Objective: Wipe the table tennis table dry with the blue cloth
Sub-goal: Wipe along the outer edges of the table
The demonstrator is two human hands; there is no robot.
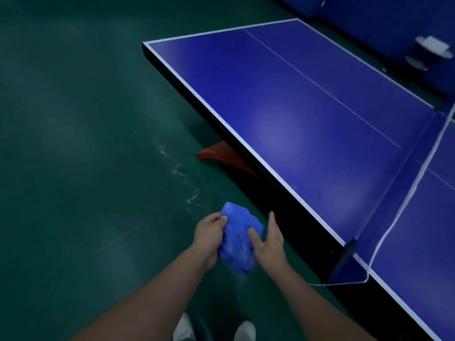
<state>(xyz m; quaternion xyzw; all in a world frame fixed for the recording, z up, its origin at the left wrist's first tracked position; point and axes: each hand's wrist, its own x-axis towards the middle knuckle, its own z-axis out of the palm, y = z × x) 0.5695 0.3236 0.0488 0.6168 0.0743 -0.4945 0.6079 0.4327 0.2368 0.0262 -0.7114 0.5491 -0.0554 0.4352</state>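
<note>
Blue cloth (pixel 237 239): bunched into a wad, off the table tennis table (pixel 307 107), held in the air just beside its near long edge.
Left hand (pixel 208 238): curled round the side of the wad away from the table, gripping it.
Right hand (pixel 269 244): on the table side of the wad, with thumb laid on the fabric and fingers fairly straight, not closed round it.
Table top: untouched by cloth or hands; wet or dry, impossible to tell under the glare.
Floor beside the table: marked with pale smears (pixel 182 173), possibly water.
Step in hand: probably wringing or regathering the wad, with no wiping pass under way.
Next move: calls for lifting the wad over the table's near edge, pressing it flat on the top, then sweeping in overlapping strokes from the net (pixel 403 200) towards the table's far end.
</note>
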